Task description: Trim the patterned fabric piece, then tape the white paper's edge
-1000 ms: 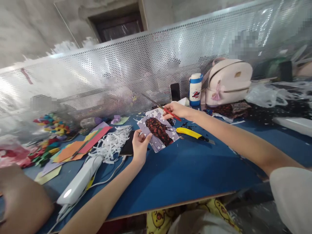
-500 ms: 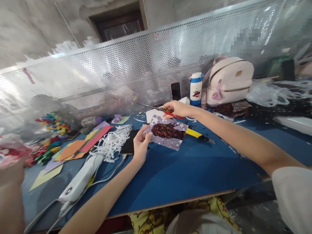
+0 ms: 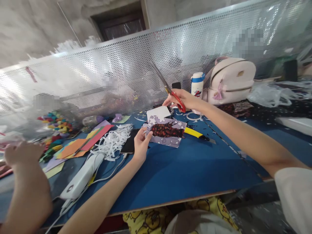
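My left hand [image 3: 141,140] pinches the left edge of a lavender cloth piece [image 3: 168,141] with white stars. A dark floral cloth strip [image 3: 167,130] lies across its middle. My right hand [image 3: 181,97] is closed on red-handled scissors [image 3: 168,88], raised above the table, their blades together and pointing up and to the left. Just below the right fingertips lies a white paper [image 3: 158,112], partly behind the cloth. A yellow utility knife [image 3: 193,133] rests on the blue table to the right of the cloth.
Another person's arm [image 3: 26,169] reaches in at left, near coloured paper sheets [image 3: 75,148]. Also there are a power strip [image 3: 81,177], white shredded strips [image 3: 113,141] and a dark phone [image 3: 128,146]. A bottle [image 3: 197,85] and backpack [image 3: 232,81] stand behind, before a perforated metal panel [image 3: 136,71].
My right hand has lifted the scissors up from the cloth, and their blades have swung upward. My left hand keeps the cloth nearly in place. The other person's arm has moved further into view.
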Motion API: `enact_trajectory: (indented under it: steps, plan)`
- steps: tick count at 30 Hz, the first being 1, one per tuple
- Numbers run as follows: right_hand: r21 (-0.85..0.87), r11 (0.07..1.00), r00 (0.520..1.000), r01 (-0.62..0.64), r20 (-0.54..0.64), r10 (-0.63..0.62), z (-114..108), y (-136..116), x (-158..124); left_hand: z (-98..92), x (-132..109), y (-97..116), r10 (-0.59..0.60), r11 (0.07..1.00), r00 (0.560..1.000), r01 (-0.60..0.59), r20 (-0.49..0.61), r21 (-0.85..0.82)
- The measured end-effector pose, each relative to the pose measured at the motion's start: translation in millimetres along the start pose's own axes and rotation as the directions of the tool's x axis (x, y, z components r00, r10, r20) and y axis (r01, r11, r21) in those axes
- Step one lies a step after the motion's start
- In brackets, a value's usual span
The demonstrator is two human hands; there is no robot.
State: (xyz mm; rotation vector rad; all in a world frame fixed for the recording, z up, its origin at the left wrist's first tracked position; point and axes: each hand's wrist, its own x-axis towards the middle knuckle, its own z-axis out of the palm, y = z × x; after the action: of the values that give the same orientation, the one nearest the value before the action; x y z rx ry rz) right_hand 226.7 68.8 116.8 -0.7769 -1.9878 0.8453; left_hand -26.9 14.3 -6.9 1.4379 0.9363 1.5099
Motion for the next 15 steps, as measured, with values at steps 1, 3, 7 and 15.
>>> enact_trajectory:
  steps: [1,3,7,15]
  plan:
    - [-0.035,0.999,1.000,0.014,0.008,-0.014,-5.6,-1.0,-1.7,-0.4,0.1,-0.8,-0.002,1.000,1.000,0.002,-0.001,0.000]
    - [-0.149,0.988,0.999,0.032,0.029,-0.028,-15.8,-2.2,-5.3,-0.8,0.6,-1.7,-0.006,1.000,1.000,0.006,0.001,-0.001]
    - [-0.445,0.895,0.999,0.035,-0.002,-0.040,-26.3,-3.8,-9.6,-0.3,3.0,-2.9,-0.024,1.000,0.999,0.024,0.027,-0.012]
    - [-0.818,0.575,0.987,0.008,-0.087,-0.136,-25.1,-15.2,-16.1,3.1,7.1,-6.8,-0.144,0.989,0.978,0.148,0.150,-0.014]
